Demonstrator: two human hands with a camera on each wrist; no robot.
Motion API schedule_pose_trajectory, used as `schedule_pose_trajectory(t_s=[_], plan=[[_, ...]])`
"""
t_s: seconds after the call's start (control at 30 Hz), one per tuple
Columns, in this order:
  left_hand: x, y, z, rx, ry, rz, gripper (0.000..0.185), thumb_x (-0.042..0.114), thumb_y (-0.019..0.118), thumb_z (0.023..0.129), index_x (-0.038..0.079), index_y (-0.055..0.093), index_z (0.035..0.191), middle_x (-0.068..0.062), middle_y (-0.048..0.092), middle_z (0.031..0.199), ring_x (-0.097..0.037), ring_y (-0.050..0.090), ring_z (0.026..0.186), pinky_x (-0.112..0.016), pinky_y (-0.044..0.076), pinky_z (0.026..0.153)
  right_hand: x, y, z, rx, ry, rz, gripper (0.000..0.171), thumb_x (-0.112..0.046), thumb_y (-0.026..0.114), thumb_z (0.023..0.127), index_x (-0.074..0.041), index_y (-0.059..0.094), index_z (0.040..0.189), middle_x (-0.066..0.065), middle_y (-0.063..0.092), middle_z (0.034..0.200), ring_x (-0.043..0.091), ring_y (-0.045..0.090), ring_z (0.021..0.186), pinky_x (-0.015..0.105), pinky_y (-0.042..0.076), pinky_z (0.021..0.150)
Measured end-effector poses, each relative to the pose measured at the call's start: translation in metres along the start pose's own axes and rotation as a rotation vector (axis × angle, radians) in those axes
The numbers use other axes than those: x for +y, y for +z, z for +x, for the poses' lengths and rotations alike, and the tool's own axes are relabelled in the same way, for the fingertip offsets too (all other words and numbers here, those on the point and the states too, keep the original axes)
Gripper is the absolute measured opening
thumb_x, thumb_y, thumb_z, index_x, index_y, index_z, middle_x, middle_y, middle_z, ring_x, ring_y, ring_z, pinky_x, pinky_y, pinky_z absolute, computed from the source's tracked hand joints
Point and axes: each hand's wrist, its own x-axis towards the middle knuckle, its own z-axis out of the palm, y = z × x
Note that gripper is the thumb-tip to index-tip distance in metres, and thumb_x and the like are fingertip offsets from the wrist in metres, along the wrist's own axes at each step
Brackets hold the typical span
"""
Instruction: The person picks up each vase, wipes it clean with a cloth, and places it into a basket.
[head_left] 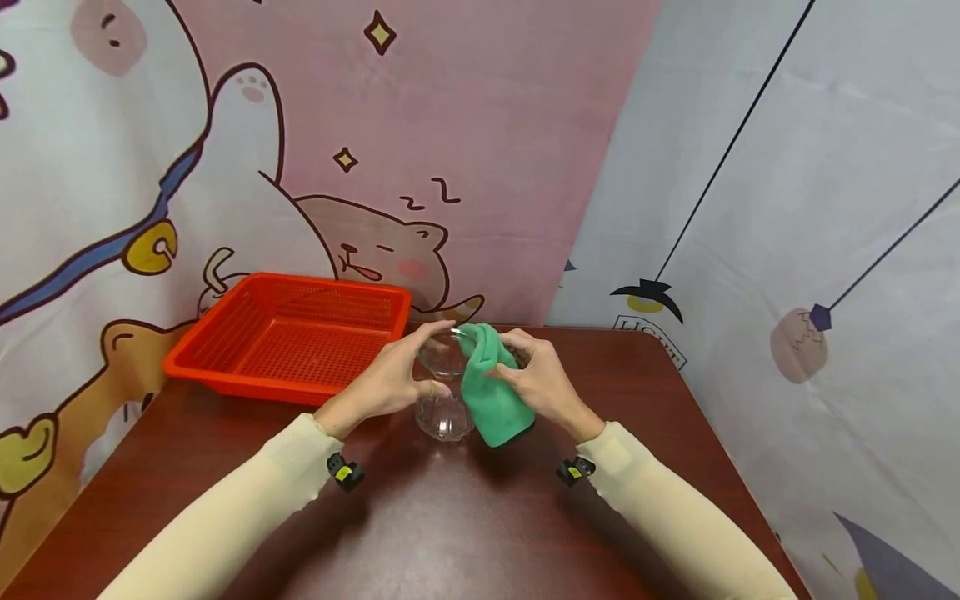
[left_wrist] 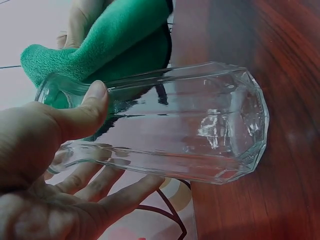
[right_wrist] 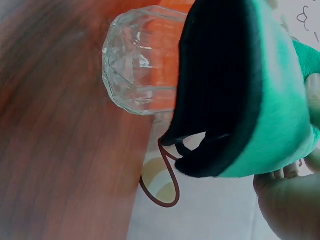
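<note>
Glass (head_left: 444,392) stands out as the thing both hands work on: a clear, faceted tumbler held just above the table (head_left: 465,517), near the middle and toward the far edge, its mouth tipped up and away. Left hand (head_left: 390,379) grips it near the rim, thumb (left_wrist: 82,117) pressed on one side of the wall and the fingers (left_wrist: 107,187) curled loosely under the other. Right hand (head_left: 540,379) pinches a green cloth (head_left: 491,387) against the rim, fingers bent round the fold; the cloth drapes down the glass's right side, and the right wrist view shows a dark backing and a small loop on it. Both arms wear cream sleeves (head_left: 247,508).

A red basket (head_left: 292,333) sits at the table's far left corner, close to the left hand. Behind, a pink cartoon backdrop (head_left: 450,125) meets a pale printed sheet (head_left: 787,208) on the right.
</note>
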Motion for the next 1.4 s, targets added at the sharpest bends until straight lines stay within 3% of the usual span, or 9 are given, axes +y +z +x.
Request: schedule_pose_trajectory(t_s=[0.2, 0.37, 0.53, 0.7, 0.83, 1.0, 1.17, 1.3, 1.4], plan=[[-0.002, 0.000, -0.002, 0.007, 0.013, -0.012, 0.104, 0.009, 0.101, 0.090, 0.017, 0.045, 0.177, -0.019, 0.077, 0.146, -0.038, 0.076, 0.134, -0.057, 0.068, 0.103, -0.003, 0.008, -0.003, -0.028, 0.027, 0.014, 0.046, -0.005, 0.087, 0.104, -0.007, 0.079, 0.149, 0.016, 0.075, 0.141, 0.026, 0.075, 0.130, 0.023, 0.064, 0.104], [-0.004, 0.001, -0.001, 0.002, 0.020, -0.021, 0.102, 0.009, 0.100, 0.092, 0.020, 0.046, 0.177, -0.019, 0.077, 0.147, -0.039, 0.075, 0.133, -0.055, 0.068, 0.100, -0.004, 0.014, -0.006, -0.048, 0.054, 0.024, 0.057, -0.007, 0.085, 0.106, -0.007, 0.070, 0.161, 0.020, 0.068, 0.156, 0.036, 0.067, 0.146, 0.035, 0.065, 0.111], [-0.003, 0.001, -0.002, -0.001, 0.019, -0.021, 0.102, 0.010, 0.100, 0.092, 0.020, 0.044, 0.178, -0.020, 0.076, 0.149, -0.039, 0.075, 0.136, -0.060, 0.067, 0.106, -0.001, 0.019, -0.008, -0.096, 0.046, 0.036, 0.073, -0.017, 0.082, 0.109, -0.018, 0.053, 0.176, 0.017, 0.057, 0.172, 0.039, 0.059, 0.158, 0.049, 0.065, 0.114], [-0.003, 0.001, -0.003, 0.002, 0.016, -0.026, 0.103, 0.009, 0.100, 0.092, 0.020, 0.044, 0.178, -0.020, 0.075, 0.151, -0.040, 0.074, 0.139, -0.063, 0.065, 0.110, 0.003, 0.025, -0.010, -0.161, 0.014, 0.060, 0.088, -0.020, 0.076, 0.113, -0.035, 0.029, 0.186, 0.002, 0.042, 0.189, 0.033, 0.052, 0.168, 0.061, 0.056, 0.125], [-0.002, 0.001, -0.003, 0.006, 0.020, -0.033, 0.103, 0.008, 0.100, 0.092, 0.020, 0.044, 0.178, -0.020, 0.075, 0.151, -0.040, 0.074, 0.140, -0.065, 0.063, 0.113, 0.008, 0.031, -0.010, -0.162, 0.002, 0.080, 0.090, -0.026, 0.072, 0.114, -0.039, 0.022, 0.187, -0.006, 0.033, 0.193, 0.030, 0.046, 0.173, 0.065, 0.048, 0.132], [-0.003, 0.002, -0.003, 0.011, 0.016, -0.038, 0.102, 0.008, 0.100, 0.092, 0.021, 0.046, 0.177, -0.022, 0.076, 0.149, -0.041, 0.073, 0.140, -0.068, 0.062, 0.113, 0.015, 0.038, -0.012, -0.106, -0.016, 0.026, 0.088, -0.028, 0.071, 0.112, -0.037, 0.025, 0.187, 0.004, 0.046, 0.185, 0.030, 0.053, 0.166, 0.062, 0.051, 0.129], [-0.004, 0.003, -0.003, 0.015, 0.018, -0.051, 0.102, 0.008, 0.100, 0.091, 0.019, 0.046, 0.177, -0.022, 0.077, 0.147, -0.041, 0.074, 0.139, -0.069, 0.060, 0.115, 0.020, 0.040, -0.013, -0.047, -0.016, -0.071, 0.083, -0.015, 0.073, 0.115, -0.036, 0.033, 0.185, 0.011, 0.066, 0.154, 0.024, 0.064, 0.133, 0.047, 0.060, 0.110], [-0.004, 0.003, -0.003, 0.019, 0.015, -0.055, 0.102, 0.007, 0.100, 0.091, 0.020, 0.047, 0.177, -0.022, 0.078, 0.146, -0.041, 0.074, 0.138, -0.068, 0.060, 0.115, 0.023, 0.037, -0.013, -0.029, -0.006, -0.091, 0.068, -0.011, 0.075, 0.114, -0.024, 0.053, 0.177, 0.010, 0.070, 0.144, 0.019, 0.065, 0.126, 0.037, 0.060, 0.108], [-0.003, 0.002, -0.003, 0.018, 0.009, -0.055, 0.102, 0.008, 0.100, 0.091, 0.022, 0.047, 0.176, -0.021, 0.078, 0.146, -0.041, 0.074, 0.138, -0.066, 0.061, 0.113, 0.026, 0.034, -0.013, -0.031, 0.008, -0.095, 0.050, -0.008, 0.078, 0.111, -0.014, 0.070, 0.159, 0.010, 0.073, 0.140, 0.019, 0.067, 0.125, 0.033, 0.060, 0.107]])
